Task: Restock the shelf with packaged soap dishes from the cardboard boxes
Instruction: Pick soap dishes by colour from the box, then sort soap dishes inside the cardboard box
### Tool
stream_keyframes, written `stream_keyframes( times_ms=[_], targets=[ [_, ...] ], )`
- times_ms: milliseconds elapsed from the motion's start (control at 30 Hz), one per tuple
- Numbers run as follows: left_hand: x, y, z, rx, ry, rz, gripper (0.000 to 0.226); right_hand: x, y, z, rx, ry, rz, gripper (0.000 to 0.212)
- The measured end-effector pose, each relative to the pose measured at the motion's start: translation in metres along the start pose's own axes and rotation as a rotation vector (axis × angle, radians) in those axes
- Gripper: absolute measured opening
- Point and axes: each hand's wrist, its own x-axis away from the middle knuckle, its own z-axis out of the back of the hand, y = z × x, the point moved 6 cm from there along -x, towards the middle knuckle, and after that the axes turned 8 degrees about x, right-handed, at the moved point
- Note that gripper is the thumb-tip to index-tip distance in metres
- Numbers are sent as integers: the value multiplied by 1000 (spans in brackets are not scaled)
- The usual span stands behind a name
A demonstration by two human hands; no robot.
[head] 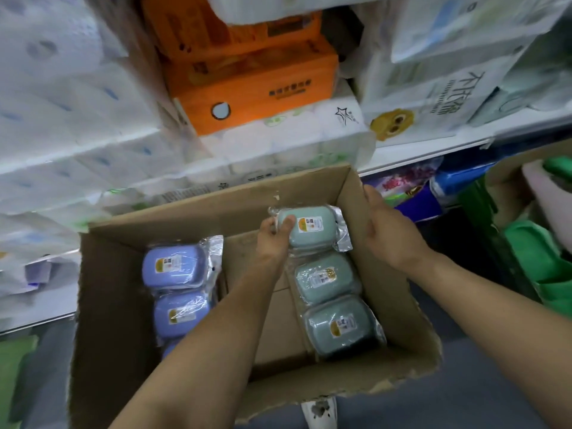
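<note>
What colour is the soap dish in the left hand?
Pale green soap dish, head view.

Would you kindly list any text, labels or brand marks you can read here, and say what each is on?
White tissue pack: large Chinese characters, too blurred to quote.
Orange tissue pack: dark Chinese line, unreadable.
Green soap dish gripped by the left hand: sticker too small.
Purple soap dish: sticker too small.
Cardboard box: no print visible.
</note>
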Motion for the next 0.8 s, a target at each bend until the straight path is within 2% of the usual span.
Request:
stream_keyframes(
  times_ms=[100, 233, 367, 467, 567, 667, 800],
  targets=[
    [-15, -13, -8, -147, 27, 18, 31, 1, 2, -1, -11, -28, 14, 62],
    [-24, -21, -18, -285, 7, 43, 55, -2, 4, -3, -5, -75, 9, 66],
    [-21, -9, -6, -437, 4, 65, 64, -4, 1, 0, 14, -198, -50, 59],
    [13, 28, 2, -648, -41, -76, 76, -2, -8, 12, 128, -310, -94, 49],
    [69, 81, 15, -938, -15, -308, 79, 4, -33, 40, 308, -336, -106, 57],
    [133, 128, 38, -1051, 61, -502, 76, 22, -75, 71, 388, -264, -25, 63],
    [210, 172, 88, -1143, 175, -703, 74, 55, -144, 104, 353, -101, 120, 62]
  ],
)
